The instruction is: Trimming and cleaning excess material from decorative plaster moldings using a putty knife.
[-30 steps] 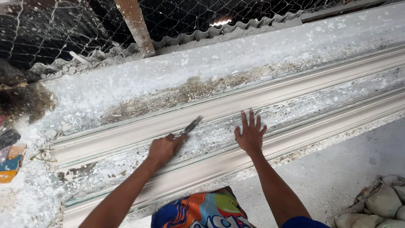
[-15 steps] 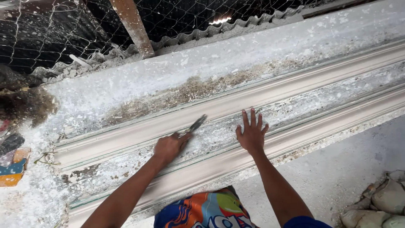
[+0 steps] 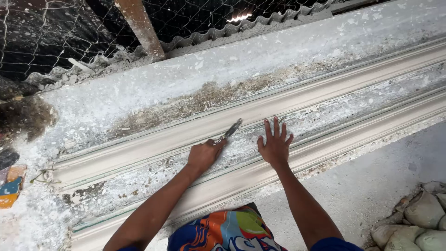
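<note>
1. A long, plaster-crusted counter point(image 3: 139, 97) fills most of the view, running from lower left to upper right, with wire mesh point(image 3: 46, 32) and a rusty post point(image 3: 139, 28) behind it.
2. On the counter lie two long pale moulded strips, a far moulding point(image 3: 325, 90) and a near moulding point(image 3: 353, 135), parallel to each other, with a rough white-flecked channel point(image 3: 334, 109) between them. Their long axis follows the counter.
3. At lower right a pile of grey sacks point(image 3: 418, 218) sits on the floor, well apart from the hands. At the left edge are a few coloured scraps point(image 3: 9, 190).
4. The person's bright patterned clothing point(image 3: 227, 232) shows at the bottom edge, between the two arms.
5. The right hand point(image 3: 275, 146) lies flat on the channel, fingers point(image 3: 276, 128) spread apart and pointing at the far moulding, clamped on nothing.
6. The left hand point(image 3: 203, 155) is closed, its fingers wrapped around the handle of a small scraping tool point(image 3: 231, 130).
7. The tool's blade points up and to the right, across the channel, its tip touching or just at the lower edge of the far moulding. It lies just left of the right hand, and nothing stands between blade and moulding; the left hand is the nearer one.
</note>
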